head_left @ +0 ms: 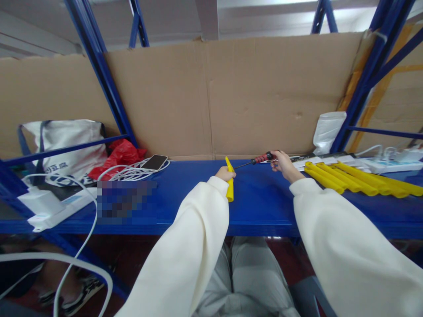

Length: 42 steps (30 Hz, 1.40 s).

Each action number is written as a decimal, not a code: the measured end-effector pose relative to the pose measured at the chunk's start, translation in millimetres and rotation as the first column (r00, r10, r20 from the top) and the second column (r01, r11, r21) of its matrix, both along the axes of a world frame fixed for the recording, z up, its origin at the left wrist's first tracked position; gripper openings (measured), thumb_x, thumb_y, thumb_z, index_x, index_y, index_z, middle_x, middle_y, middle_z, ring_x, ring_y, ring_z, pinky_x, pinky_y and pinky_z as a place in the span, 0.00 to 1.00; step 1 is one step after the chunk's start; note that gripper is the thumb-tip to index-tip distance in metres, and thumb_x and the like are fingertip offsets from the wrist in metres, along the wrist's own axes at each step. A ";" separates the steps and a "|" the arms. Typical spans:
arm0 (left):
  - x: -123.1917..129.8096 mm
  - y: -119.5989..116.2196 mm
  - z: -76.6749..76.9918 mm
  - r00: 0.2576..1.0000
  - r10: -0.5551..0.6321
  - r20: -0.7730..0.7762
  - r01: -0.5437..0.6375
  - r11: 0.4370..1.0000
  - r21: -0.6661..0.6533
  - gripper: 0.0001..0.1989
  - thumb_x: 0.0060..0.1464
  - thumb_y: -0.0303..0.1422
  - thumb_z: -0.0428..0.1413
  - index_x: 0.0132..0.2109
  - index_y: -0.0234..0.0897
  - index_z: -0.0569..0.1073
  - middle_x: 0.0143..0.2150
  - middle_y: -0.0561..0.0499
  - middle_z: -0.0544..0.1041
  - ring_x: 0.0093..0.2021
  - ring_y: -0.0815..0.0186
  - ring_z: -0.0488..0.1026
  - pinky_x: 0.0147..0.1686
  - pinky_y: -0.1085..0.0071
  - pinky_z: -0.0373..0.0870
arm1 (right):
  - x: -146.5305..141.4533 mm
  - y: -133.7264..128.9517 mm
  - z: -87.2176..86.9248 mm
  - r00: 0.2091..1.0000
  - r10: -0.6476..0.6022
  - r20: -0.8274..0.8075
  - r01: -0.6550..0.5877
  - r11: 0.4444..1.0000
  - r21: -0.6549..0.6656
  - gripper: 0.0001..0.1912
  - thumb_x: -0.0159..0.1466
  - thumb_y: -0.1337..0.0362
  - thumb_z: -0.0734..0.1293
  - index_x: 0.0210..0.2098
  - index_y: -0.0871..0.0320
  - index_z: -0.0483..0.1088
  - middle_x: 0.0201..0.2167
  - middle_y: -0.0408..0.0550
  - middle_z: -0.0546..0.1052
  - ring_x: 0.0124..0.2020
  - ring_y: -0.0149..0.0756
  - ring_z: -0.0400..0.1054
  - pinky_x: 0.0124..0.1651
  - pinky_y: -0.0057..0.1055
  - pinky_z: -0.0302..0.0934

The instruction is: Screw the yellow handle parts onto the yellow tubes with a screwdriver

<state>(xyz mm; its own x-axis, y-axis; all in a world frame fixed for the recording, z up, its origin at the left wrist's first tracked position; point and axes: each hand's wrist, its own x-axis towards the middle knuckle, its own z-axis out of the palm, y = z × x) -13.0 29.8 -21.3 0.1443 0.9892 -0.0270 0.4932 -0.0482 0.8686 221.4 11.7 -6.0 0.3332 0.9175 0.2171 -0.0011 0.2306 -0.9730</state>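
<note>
Near the middle of the blue table, my left hand is closed around a yellow tube, which stands roughly upright with its narrow end up. My right hand, to the right of it, holds the dark end of a screwdriver with a red and black handle. The thin shaft points left, and its tip meets the tube beside my left fingers. Whether the tip is inside the tube cannot be made out.
Several yellow tubes lie on the right. A white power strip sits behind them. A phone, a red bag, a cloth bag and another power strip are on the left. Cardboard stands behind the blue table.
</note>
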 end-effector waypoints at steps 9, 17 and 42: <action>-0.6 3.1 -1.8 1.000 -0.005 -0.014 0.005 1.000 -0.001 0.06 0.50 0.18 0.58 0.30 0.32 0.76 0.20 0.55 0.71 0.24 0.67 0.72 0.32 0.72 0.71 | -0.7 0.8 -0.5 0.999 -0.028 -0.017 0.030 0.997 0.067 0.13 0.62 0.61 0.71 0.29 0.54 0.61 0.13 0.34 0.60 0.12 0.25 0.52 0.12 0.20 0.46; 0.1 6.0 -3.8 1.000 -0.001 -0.027 0.001 1.000 -0.002 0.06 0.51 0.19 0.58 0.35 0.30 0.78 0.20 0.55 0.70 0.24 0.68 0.70 0.31 0.73 0.69 | -1.3 -1.6 -1.5 1.000 -0.003 0.001 0.003 1.000 0.013 0.22 0.64 0.50 0.72 0.28 0.53 0.57 0.12 0.31 0.56 0.11 0.23 0.47 0.12 0.20 0.43; -0.3 6.4 -3.8 0.999 -0.024 -0.022 0.024 1.000 -0.004 0.06 0.50 0.18 0.58 0.30 0.32 0.76 0.19 0.55 0.71 0.23 0.68 0.72 0.29 0.74 0.70 | -0.4 -0.9 4.2 0.994 -0.032 -0.102 0.037 0.998 0.042 0.06 0.58 0.67 0.68 0.28 0.55 0.64 0.13 0.34 0.59 0.13 0.25 0.52 0.13 0.21 0.45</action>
<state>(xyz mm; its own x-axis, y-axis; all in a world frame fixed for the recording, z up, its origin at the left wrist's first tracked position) -13.3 36.2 -25.0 0.1669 0.9854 -0.0343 0.5110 -0.0567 0.8577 221.0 10.8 -1.8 0.3869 0.8955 0.2198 -0.0909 0.2743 -0.9573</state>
